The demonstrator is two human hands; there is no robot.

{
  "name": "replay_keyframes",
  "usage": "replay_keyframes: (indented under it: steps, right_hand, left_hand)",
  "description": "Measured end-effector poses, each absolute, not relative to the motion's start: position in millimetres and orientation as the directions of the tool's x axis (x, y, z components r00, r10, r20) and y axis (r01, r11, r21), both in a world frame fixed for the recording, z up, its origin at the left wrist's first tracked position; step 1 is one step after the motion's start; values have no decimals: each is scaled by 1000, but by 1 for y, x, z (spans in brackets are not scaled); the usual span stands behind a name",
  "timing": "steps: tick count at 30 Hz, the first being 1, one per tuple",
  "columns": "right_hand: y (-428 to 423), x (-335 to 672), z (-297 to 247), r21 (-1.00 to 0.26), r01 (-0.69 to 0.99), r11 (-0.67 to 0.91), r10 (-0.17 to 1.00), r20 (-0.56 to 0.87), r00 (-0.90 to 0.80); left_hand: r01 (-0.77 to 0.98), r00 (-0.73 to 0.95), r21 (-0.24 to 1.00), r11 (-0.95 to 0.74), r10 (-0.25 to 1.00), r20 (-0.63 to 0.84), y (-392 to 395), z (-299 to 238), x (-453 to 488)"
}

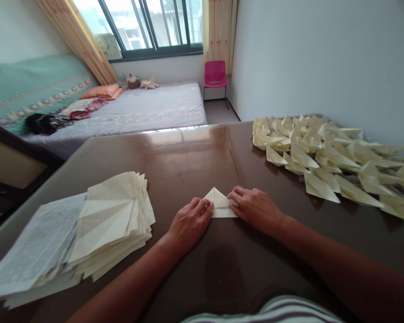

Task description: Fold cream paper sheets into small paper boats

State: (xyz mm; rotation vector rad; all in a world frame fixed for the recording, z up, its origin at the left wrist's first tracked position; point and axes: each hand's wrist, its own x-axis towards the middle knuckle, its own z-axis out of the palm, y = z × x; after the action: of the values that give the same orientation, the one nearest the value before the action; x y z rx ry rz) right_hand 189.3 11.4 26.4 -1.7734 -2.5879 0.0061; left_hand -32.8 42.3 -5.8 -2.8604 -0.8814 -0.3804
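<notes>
A cream sheet of paper (218, 207), folded to a peak at the top with a flat band along its lower edge, lies on the brown table in front of me. My left hand (192, 220) grips its left end, fingers curled and pressed together at the paper. At the other end, my right hand (256, 205) has its bent fingers closed on the right corner. Both thumbs are mostly hidden.
Left of my hands lies a fanned stack of cream paper sheets (111, 215), with printed pages (37, 244) beside it. Many folded paper boats (323, 152) crowd the right side by the wall. Past the glossy table (175, 161) are a bed (161, 105) and a pink chair (215, 74).
</notes>
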Motion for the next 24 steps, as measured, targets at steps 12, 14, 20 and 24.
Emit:
replay_keyframes:
  steps: [12, 14, 20, 24]
  right_hand:
    - [23, 207, 10, -388, 892, 232, 963, -39, -267]
    - [23, 207, 10, -447, 868, 219, 964, -41, -264]
    - [23, 199, 17, -683, 718, 134, 974, -45, -224]
    - [15, 186, 26, -808, 572, 139, 981, 33, -192]
  left_hand:
    - [561, 803, -31, -828, 534, 265, 43, -6, -36]
    - [560, 800, -28, -828, 532, 277, 43, -6, -36]
    - [591, 766, 26, -806, 571, 296, 40, -5, -33]
    - [597, 723, 153, -787, 611, 322, 35, 1, -33]
